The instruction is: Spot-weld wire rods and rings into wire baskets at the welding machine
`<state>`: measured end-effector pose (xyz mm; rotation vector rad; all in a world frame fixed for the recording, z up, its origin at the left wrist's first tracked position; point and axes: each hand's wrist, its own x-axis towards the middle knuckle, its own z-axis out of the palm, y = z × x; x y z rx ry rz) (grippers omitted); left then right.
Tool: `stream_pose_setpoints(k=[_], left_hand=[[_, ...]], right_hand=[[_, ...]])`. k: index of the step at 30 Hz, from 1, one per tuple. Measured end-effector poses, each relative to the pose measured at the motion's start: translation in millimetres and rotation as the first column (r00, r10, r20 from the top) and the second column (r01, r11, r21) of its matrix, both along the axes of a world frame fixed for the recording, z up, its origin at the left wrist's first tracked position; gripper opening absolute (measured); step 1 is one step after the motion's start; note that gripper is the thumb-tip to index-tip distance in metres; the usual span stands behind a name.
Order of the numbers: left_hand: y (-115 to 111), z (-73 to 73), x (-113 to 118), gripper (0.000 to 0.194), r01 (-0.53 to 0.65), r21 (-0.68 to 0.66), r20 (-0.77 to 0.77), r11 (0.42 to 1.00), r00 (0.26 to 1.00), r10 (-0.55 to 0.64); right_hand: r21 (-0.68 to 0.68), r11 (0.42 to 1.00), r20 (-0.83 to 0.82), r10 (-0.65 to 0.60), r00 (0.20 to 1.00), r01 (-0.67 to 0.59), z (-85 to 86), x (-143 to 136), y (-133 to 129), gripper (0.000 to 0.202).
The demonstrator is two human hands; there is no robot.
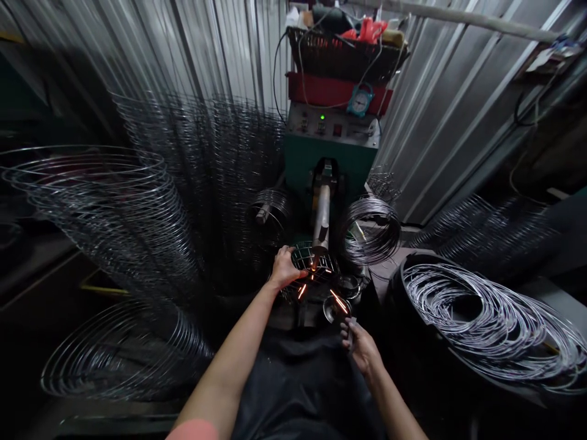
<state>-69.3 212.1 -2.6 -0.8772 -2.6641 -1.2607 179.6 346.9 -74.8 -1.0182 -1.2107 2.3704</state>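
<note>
One wire basket (305, 260) sits under the electrode arm (323, 211), left hand (285, 269) pinching its edge; right hand (360, 348) grips a small grey piece (352, 327). Sparks (339, 301) suggest a weld mid-run; mesh looks formed, joints left unclear.

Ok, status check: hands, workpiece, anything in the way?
Left hand on wire frame; right hand lower and to the right, grip unclear. Frame at the lower end of the machine's metal arm. Sparks flying near both hands.
</note>
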Motion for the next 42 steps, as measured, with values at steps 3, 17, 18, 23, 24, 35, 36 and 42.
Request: stream_pose_setpoints(k=[3,17,18,23,24,35,36,42], left_hand=[[-5.2,1.7,-2.2,0.083,0.028,-0.028,0.070,0.999,0.997,-0.026],[-44.9,-85.7,3.5,0.110,-0.054,0.428,0.299,0.902,0.950,-0.085],[-44.1,-86.1,4.5,0.109,-0.078,0.444,0.310,0.893,0.948,-0.071],[-62.8,-66.4,19.5,0.100,-0.023,0.444,0.251,0.896,0.963,-0.100],[-68.7,-58.9,25.1,0.098,0.032,0.401,0.196,0.915,0.973,-0.120],[-66.0,14.2,79.8,0.088,0.270,-0.216,-0.094,0.938,0.951,-0.295],[-64.7,16.8,80.7,0.087,0.268,-0.225,-0.094,0.937,0.951,-0.294],[-63.9,15.2,77.1,0.086,0.280,-0.156,-0.051,0.947,0.955,-0.291]], right_hand=[[-0.121,0.991,0.068,-0.048,0.997,0.056,0.9,7.2,4.0,0.028],[0.576,0.817,0.154,-0.112,0.982,0.003,-22.3,39.0,11.1,0.032],[0.668,0.742,0.188,-0.086,0.978,-0.063,-27.5,43.6,10.0,0.031],[0.765,0.573,0.301,0.088,0.950,-0.296,-10.2,51.6,10.1,0.028],[0.761,0.563,0.301,0.133,0.944,-0.322,5.4,48.0,9.3,0.029],[0.806,0.148,0.416,0.549,0.725,-0.574,107.4,-55.9,-29.2,0.018],[0.854,0.075,0.418,0.488,0.766,-0.514,101.9,-61.8,-31.6,0.016],[0.929,-0.110,0.353,0.556,0.753,-0.354,84.1,-62.4,-29.7,0.018]])
